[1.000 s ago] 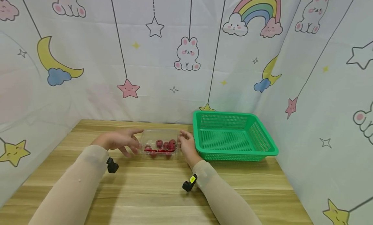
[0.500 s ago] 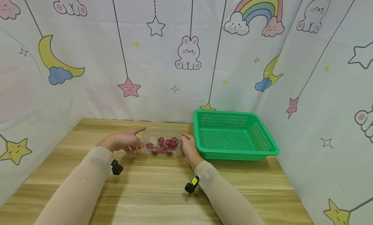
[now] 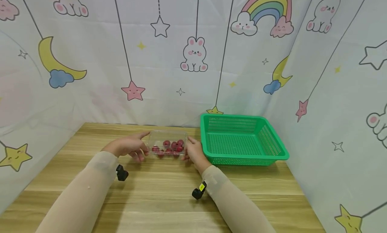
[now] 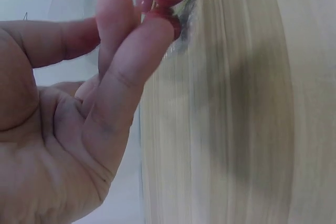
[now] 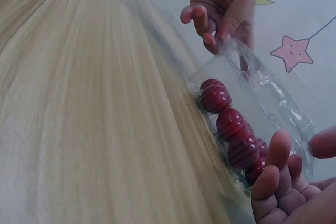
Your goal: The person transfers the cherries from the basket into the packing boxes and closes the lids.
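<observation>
A clear plastic box (image 3: 164,136) with several round red fruits (image 3: 173,146) lies between both hands, toward the back of the table. At its left end is the left hand (image 3: 126,146), index finger stretched along the far corner and the other fingers bent at the near side. The right wrist view shows that hand's fingertips pinching the box's far corner. The right hand (image 3: 196,154) grips the right end, its thumb on the upper edge and its fingers curled at the side, as the right wrist view shows. In the left wrist view, fingertips (image 4: 157,27) overlap the fruits.
A green perforated basket (image 3: 245,157) stands close to the right of the right hand. Behind the wooden table (image 3: 157,199) hangs a white printed curtain (image 3: 169,105), which also runs along both sides.
The left hand has drawn in against the box, and the right fingers now wrap its near right corner. The box has shifted slightly away from the person.
</observation>
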Action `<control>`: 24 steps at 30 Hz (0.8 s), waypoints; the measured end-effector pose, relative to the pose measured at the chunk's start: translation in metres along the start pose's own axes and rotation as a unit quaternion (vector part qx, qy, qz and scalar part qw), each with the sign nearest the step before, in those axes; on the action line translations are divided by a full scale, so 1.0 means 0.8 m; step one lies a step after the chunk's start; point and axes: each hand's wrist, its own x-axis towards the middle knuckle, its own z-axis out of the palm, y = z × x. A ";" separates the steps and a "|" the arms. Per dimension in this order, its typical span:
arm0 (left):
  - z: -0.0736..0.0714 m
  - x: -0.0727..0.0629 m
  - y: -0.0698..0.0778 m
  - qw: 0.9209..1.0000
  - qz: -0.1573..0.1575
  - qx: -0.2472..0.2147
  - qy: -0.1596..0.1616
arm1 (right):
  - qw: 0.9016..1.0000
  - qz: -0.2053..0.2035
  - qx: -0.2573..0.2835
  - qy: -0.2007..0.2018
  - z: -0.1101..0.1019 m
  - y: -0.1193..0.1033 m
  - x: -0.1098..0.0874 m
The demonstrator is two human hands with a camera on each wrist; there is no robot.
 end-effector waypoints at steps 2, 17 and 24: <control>0.001 0.001 0.001 1.000 0.003 0.003 0.003 | 1.000 0.001 0.000 -0.003 0.000 0.000 -0.001; 0.007 -0.003 0.013 1.000 -0.007 0.025 0.011 | 1.000 0.007 -0.013 -0.017 -0.001 -0.001 -0.002; 0.005 -0.001 0.014 0.999 -0.010 0.029 0.011 | 1.000 -0.003 -0.015 -0.019 -0.003 0.000 -0.001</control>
